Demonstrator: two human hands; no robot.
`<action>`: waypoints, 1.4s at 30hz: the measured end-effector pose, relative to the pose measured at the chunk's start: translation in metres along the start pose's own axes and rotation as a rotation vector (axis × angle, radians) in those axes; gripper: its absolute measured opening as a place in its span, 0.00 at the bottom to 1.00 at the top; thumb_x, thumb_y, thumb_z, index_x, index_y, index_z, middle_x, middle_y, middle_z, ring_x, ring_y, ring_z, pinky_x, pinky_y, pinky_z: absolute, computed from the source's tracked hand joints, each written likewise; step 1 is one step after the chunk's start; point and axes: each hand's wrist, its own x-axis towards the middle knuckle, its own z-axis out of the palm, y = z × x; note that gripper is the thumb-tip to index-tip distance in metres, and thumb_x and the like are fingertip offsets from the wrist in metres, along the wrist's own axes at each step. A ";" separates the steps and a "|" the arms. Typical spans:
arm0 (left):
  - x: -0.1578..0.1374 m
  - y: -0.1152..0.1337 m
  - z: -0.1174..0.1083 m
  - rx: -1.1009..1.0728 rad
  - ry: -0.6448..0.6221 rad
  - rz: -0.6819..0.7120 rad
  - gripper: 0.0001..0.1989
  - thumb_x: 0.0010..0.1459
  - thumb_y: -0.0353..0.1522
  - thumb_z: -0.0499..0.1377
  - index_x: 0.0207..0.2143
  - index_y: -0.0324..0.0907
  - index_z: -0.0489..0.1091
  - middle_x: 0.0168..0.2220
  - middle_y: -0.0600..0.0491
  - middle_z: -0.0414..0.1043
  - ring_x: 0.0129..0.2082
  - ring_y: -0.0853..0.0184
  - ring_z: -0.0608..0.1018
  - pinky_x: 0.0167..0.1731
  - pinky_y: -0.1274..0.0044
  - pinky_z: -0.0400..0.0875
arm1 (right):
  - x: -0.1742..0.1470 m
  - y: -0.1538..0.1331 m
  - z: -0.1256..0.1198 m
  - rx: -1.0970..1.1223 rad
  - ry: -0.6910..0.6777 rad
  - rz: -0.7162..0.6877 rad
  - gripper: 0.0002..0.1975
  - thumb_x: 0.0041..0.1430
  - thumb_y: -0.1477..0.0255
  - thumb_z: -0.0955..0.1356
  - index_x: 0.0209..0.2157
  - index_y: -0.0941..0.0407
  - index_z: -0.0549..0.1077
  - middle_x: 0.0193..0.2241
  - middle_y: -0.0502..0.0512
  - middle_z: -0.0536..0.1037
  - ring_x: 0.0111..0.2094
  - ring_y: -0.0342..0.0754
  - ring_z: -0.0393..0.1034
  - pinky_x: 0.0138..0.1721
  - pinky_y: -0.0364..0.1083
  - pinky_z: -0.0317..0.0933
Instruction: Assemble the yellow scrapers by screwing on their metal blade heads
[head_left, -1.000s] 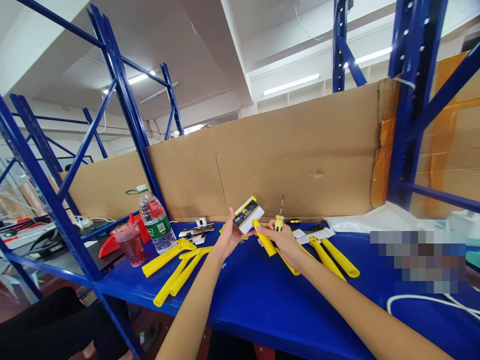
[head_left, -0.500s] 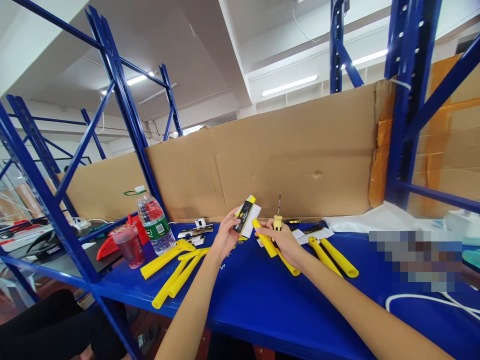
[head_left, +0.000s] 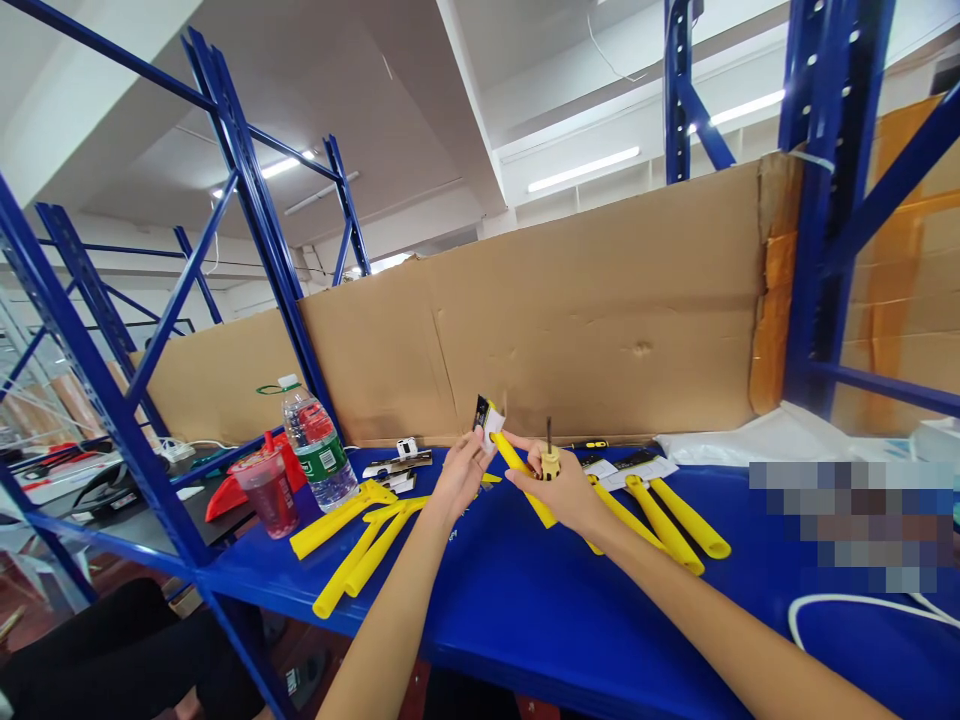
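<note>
My left hand (head_left: 459,474) pinches a black-and-white printed piece (head_left: 491,422) with a yellow edge, tilted up above the table. Its exact kind cannot be made out. In my right hand (head_left: 571,492) are a yellow tube (head_left: 531,488) and a screwdriver (head_left: 550,462) with a pale yellow handle, its dark shaft pointing up. The tube's upper end meets the printed piece; whether it is joined to it I cannot tell. Several loose yellow tubes (head_left: 691,520) lie beside my right forearm. Branched yellow tube pieces (head_left: 379,550) rest left of my left forearm.
On the blue table (head_left: 517,600) stand a water bottle (head_left: 322,455) and a red drink cup (head_left: 266,490) at the left. Printed cards (head_left: 637,468) lie at the back, before a cardboard wall (head_left: 585,330). A white cable (head_left: 847,603) loops at the right.
Both hands have drawn closer together, bringing the tube end up against the printed piece. The printed piece has turned more edge-on. The camera view has shifted slightly.
</note>
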 end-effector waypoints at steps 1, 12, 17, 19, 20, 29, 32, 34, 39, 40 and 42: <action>0.000 -0.004 -0.002 0.019 -0.003 -0.061 0.16 0.60 0.35 0.77 0.44 0.36 0.79 0.45 0.41 0.85 0.46 0.60 0.87 0.57 0.69 0.79 | 0.000 0.004 0.000 -0.120 -0.015 -0.084 0.11 0.54 0.68 0.77 0.27 0.51 0.71 0.41 0.55 0.87 0.33 0.52 0.69 0.39 0.52 0.66; -0.021 0.016 0.021 -0.009 -0.252 -0.130 0.42 0.63 0.64 0.62 0.62 0.40 0.77 0.61 0.34 0.80 0.64 0.48 0.80 0.65 0.61 0.74 | 0.004 0.025 -0.012 -0.848 -0.086 -0.566 0.13 0.70 0.80 0.64 0.37 0.51 0.77 0.68 0.53 0.77 0.52 0.61 0.74 0.44 0.57 0.70; -0.031 0.017 0.029 0.003 -0.329 -0.076 0.44 0.56 0.64 0.68 0.60 0.40 0.77 0.62 0.34 0.79 0.67 0.46 0.77 0.68 0.59 0.71 | 0.005 0.030 -0.013 -0.891 -0.093 -0.555 0.12 0.70 0.78 0.67 0.45 0.50 0.80 0.69 0.54 0.77 0.51 0.63 0.73 0.41 0.58 0.70; -0.030 0.012 0.027 0.024 -0.312 -0.062 0.35 0.58 0.53 0.75 0.57 0.39 0.79 0.61 0.35 0.80 0.66 0.48 0.78 0.69 0.59 0.70 | 0.004 0.031 -0.012 -0.859 -0.102 -0.547 0.10 0.69 0.79 0.67 0.41 0.51 0.79 0.68 0.54 0.77 0.52 0.63 0.74 0.43 0.58 0.71; -0.029 0.010 0.026 0.036 -0.289 -0.059 0.30 0.58 0.46 0.77 0.56 0.38 0.79 0.60 0.35 0.81 0.65 0.48 0.79 0.69 0.60 0.69 | 0.004 0.031 -0.012 -0.827 -0.101 -0.542 0.09 0.69 0.79 0.67 0.38 0.51 0.77 0.68 0.55 0.77 0.52 0.62 0.74 0.45 0.59 0.71; -0.014 0.009 0.015 0.003 -0.095 0.008 0.17 0.65 0.36 0.73 0.52 0.38 0.79 0.55 0.40 0.83 0.52 0.60 0.85 0.58 0.71 0.76 | 0.006 0.026 0.000 -0.067 -0.044 0.117 0.20 0.57 0.50 0.77 0.31 0.51 0.72 0.33 0.58 0.84 0.36 0.59 0.81 0.39 0.55 0.73; -0.014 0.013 0.016 -0.066 -0.070 -0.035 0.15 0.66 0.40 0.72 0.48 0.40 0.79 0.40 0.48 0.83 0.38 0.66 0.84 0.49 0.73 0.78 | 0.003 0.019 0.002 0.176 -0.194 0.234 0.29 0.48 0.52 0.82 0.27 0.51 0.63 0.33 0.55 0.84 0.36 0.55 0.80 0.37 0.50 0.69; -0.018 0.016 0.019 -0.176 -0.065 -0.056 0.13 0.72 0.42 0.65 0.46 0.41 0.79 0.33 0.52 0.79 0.34 0.67 0.81 0.45 0.73 0.78 | 0.001 0.017 0.004 0.196 -0.214 0.160 0.32 0.43 0.57 0.84 0.25 0.51 0.59 0.36 0.54 0.83 0.41 0.53 0.78 0.40 0.48 0.67; -0.030 0.024 0.023 -0.298 -0.105 -0.094 0.15 0.74 0.37 0.59 0.57 0.40 0.77 0.25 0.57 0.63 0.25 0.68 0.69 0.41 0.71 0.75 | -0.001 0.023 0.006 0.030 -0.215 0.103 0.30 0.43 0.61 0.83 0.24 0.51 0.58 0.34 0.51 0.80 0.38 0.50 0.72 0.41 0.48 0.64; -0.032 0.025 0.022 -0.296 -0.113 -0.097 0.18 0.74 0.39 0.59 0.58 0.39 0.77 0.24 0.58 0.61 0.24 0.68 0.67 0.39 0.71 0.74 | -0.001 0.024 0.006 -0.026 -0.215 0.090 0.30 0.43 0.60 0.82 0.23 0.51 0.58 0.33 0.51 0.79 0.36 0.49 0.71 0.40 0.48 0.62; -0.033 0.024 0.020 -0.291 -0.117 -0.099 0.23 0.73 0.42 0.59 0.61 0.36 0.76 0.23 0.58 0.59 0.23 0.67 0.64 0.37 0.71 0.73 | -0.002 0.024 0.006 -0.129 -0.217 0.071 0.28 0.43 0.59 0.82 0.23 0.52 0.60 0.32 0.50 0.78 0.32 0.47 0.66 0.38 0.48 0.60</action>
